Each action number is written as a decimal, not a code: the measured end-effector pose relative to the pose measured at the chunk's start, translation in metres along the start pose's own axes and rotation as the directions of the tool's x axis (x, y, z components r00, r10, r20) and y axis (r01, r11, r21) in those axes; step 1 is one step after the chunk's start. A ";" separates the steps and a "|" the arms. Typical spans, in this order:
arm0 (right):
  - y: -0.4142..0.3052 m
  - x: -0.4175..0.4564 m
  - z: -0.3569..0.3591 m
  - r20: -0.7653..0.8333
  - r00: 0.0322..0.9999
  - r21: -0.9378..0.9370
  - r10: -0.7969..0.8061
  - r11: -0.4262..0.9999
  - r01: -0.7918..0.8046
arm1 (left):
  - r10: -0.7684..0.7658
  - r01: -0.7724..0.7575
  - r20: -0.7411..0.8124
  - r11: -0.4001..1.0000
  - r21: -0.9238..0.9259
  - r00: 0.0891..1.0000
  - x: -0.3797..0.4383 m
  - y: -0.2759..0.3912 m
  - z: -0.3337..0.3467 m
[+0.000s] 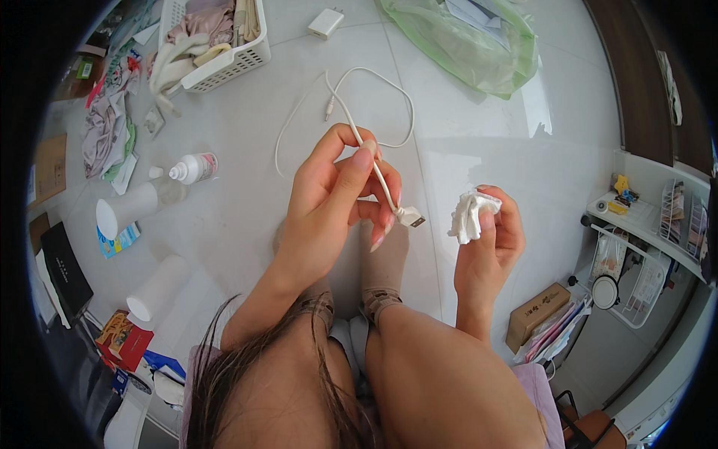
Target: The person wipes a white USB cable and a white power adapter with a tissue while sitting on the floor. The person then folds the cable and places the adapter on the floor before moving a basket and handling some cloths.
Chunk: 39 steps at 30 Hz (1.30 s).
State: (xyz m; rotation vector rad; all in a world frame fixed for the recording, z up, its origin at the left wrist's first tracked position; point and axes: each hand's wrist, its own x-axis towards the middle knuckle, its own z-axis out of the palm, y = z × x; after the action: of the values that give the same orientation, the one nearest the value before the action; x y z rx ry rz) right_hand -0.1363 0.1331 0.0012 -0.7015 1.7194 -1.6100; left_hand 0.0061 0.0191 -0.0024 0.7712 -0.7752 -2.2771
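Note:
My left hand (336, 196) pinches a white USB cable (386, 182) between thumb and fingers, near its USB-A plug (411, 217), which points down to the right. The rest of the cable loops over the tiled floor, and its small round barrel-type plug (329, 108) lies beyond my fingertips. My right hand (489, 247) holds a crumpled white tissue or cloth (472, 216), apart from the cable. A white charger block (325, 23) lies on the floor at the top.
A white plastic basket (227, 70) of cloths stands at upper left, a green plastic bag (477, 62) at upper right. A small white squeeze bottle (194, 168) and white cylindrical rolls or containers (126, 207) are at left. A wheeled white cart (645, 224) and a cardboard box (537, 314) are at right.

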 end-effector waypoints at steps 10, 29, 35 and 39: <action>-0.028 0.001 0.018 0.194 0.965 0.044 -0.175 0.985 0.169 | 0.029 0.011 0.156 0.968 -0.252 0.987 -0.009 -0.001 0.003; -0.046 0.000 0.018 0.409 0.902 -0.234 -0.138 0.940 0.250 | 0.242 -0.252 0.084 0.957 0.141 0.967 -0.015 -0.019 0.013; -0.045 -0.003 0.025 0.281 0.959 -0.109 -0.042 0.991 0.075 | 0.319 -0.336 0.113 0.922 0.192 0.941 -0.012 -0.013 0.017; -0.053 -0.004 0.018 0.301 0.936 -0.098 0.182 0.982 -0.159 | 0.260 -0.273 0.102 0.949 0.156 0.960 -0.017 -0.014 0.006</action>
State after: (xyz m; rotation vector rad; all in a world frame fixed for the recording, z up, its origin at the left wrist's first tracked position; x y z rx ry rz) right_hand -0.1236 0.1198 0.0541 -0.7713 1.5670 -1.2510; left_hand 0.0074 0.0419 -0.0024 0.6093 -1.0539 -2.0277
